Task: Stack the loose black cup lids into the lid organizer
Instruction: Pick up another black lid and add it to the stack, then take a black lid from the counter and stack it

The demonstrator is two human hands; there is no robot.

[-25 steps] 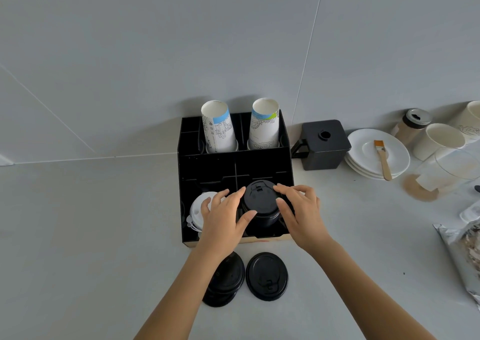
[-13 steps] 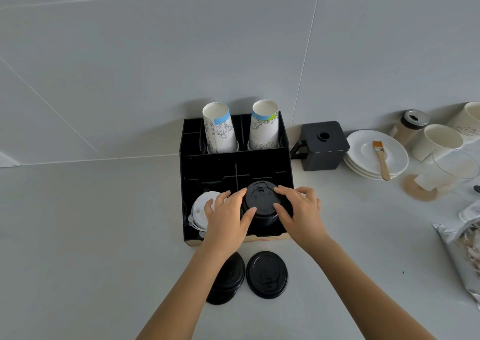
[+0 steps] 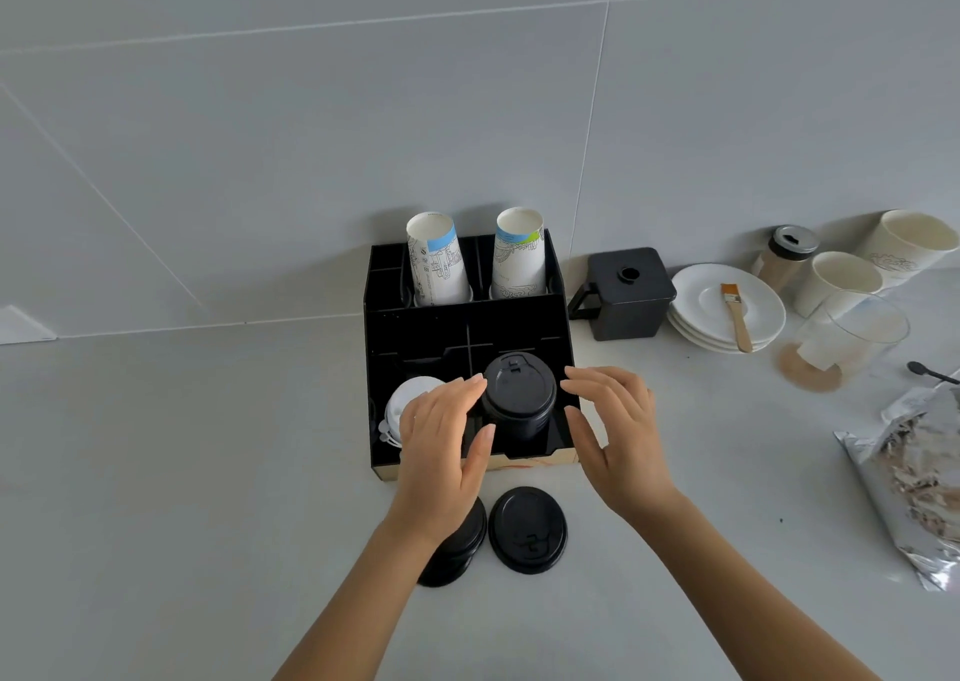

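Both hands hang spread and empty beside the black lid stack (image 3: 518,404) in the organizer (image 3: 462,327)'s front right bay; the loose black lids (image 3: 528,529) lie flat on the table (image 3: 182,472) just behind the wrists, the single one midway, the pile under the left hand (image 3: 441,446), right hand (image 3: 618,436) clear.

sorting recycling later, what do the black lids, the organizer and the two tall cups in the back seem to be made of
Black lids: probably thin moulded plastic, matte with a soft sheen and embossed sip tabs.
Organizer: apparently glossy black acrylic or plastic sheet, with slotted panels.
Tall cups: likely paper, with printed outsides and plain matte white insides.
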